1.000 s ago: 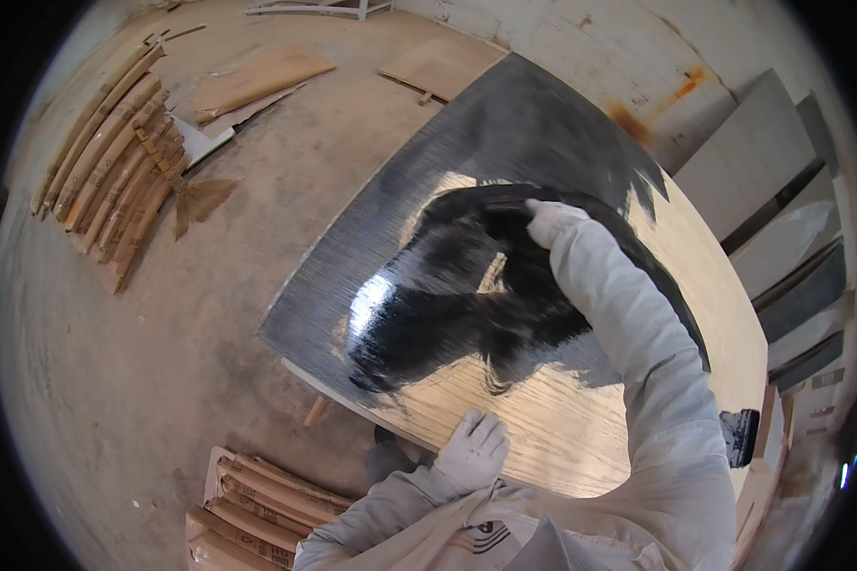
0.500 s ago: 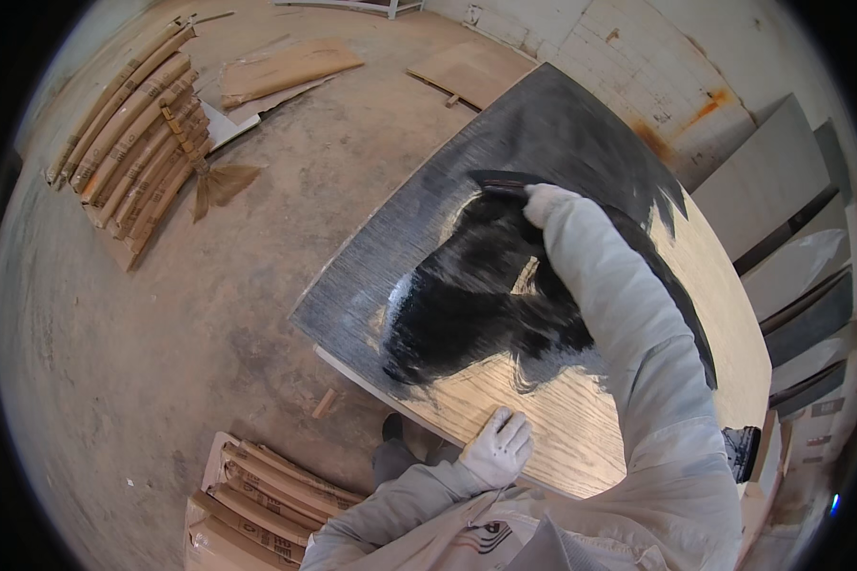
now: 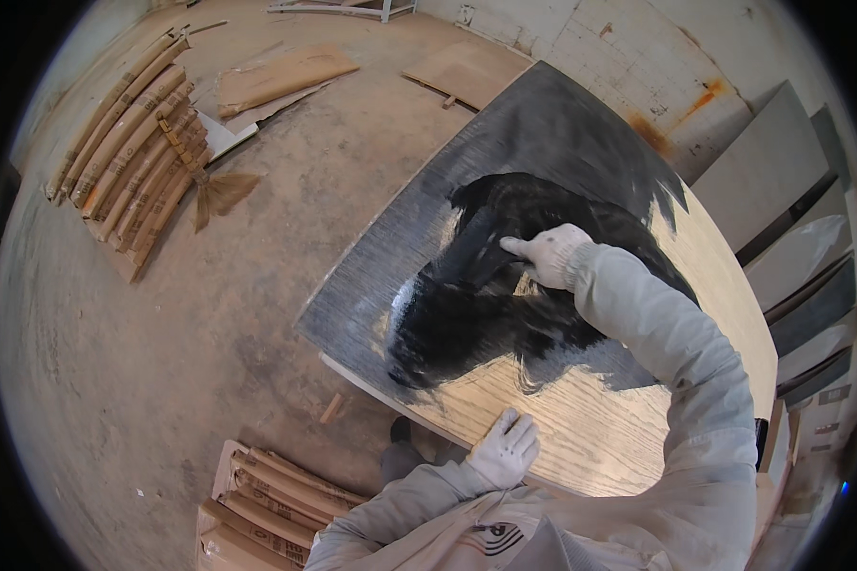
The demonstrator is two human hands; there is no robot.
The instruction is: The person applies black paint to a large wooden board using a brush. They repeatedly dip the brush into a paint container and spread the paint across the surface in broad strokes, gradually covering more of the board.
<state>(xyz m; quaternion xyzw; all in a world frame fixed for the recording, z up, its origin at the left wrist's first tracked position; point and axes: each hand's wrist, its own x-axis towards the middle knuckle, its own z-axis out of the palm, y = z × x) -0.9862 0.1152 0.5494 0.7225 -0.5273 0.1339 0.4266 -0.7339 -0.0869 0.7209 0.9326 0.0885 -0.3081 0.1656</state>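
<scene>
The wood-grained panel [image 3: 581,423], partly covered by black coating [image 3: 467,328], lies before the person. The gloved left hand [image 3: 505,449] rests at its near edge, fingers slightly spread, nothing seen in it. The right hand [image 3: 548,255] appears to pinch a dark spreader [image 3: 478,249], its outline merging with the coating; the full grip cannot be told. Judged stiff and heavy, the panel is best held by bare edges, as the glossy film is likely slippery and easily marred; the spreader seems light, suited to holding along its back.
</scene>
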